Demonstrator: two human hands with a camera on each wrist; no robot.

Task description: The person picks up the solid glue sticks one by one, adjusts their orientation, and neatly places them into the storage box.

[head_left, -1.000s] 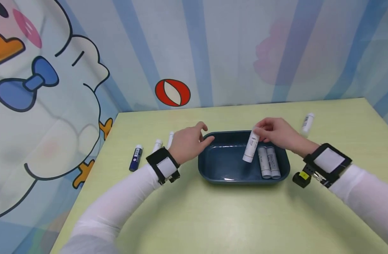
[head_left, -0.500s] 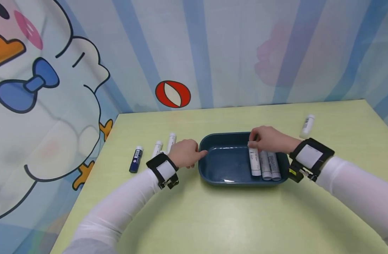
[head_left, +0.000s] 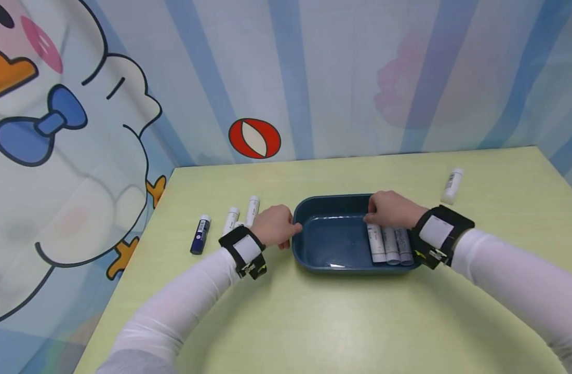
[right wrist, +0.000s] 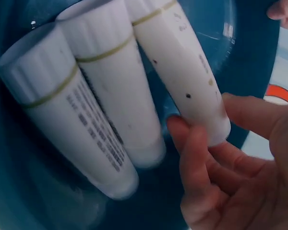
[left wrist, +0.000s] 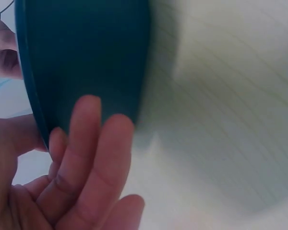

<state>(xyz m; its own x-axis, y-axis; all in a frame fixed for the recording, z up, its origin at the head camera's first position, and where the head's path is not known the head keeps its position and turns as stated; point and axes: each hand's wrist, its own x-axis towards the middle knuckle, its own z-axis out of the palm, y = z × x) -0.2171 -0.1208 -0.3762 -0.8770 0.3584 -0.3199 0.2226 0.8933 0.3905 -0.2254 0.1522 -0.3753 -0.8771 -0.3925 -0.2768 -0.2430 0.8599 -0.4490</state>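
Observation:
A dark blue tray (head_left: 332,244) stands mid-table. My left hand (head_left: 273,226) holds its left end; in the left wrist view, the thumb goes over the rim while curled fingers (left wrist: 113,158) lie along the outer wall (left wrist: 86,52). Inside the tray's right part, my right hand (head_left: 392,209) grips the far end of a white glue stick (head_left: 376,243) between thumb and fingers. Two more white glue sticks (right wrist: 113,81) (right wrist: 81,120) lie to its right, side by side. In the right wrist view, the held one (right wrist: 182,67) is slightly apart from them at the gripped end.
Left of the tray lie a dark blue glue stick with a white cap (head_left: 200,235) and white ones (head_left: 230,221), partly hidden by the left hand and wrist. Another white glue stick (head_left: 452,186) rests at the back right. A printed curtain (head_left: 342,78) hangs behind the table.
My right hand has lowered the white glue stick into the tray, left of the other two. My left hand has moved down from above the tray's left end onto its rim.

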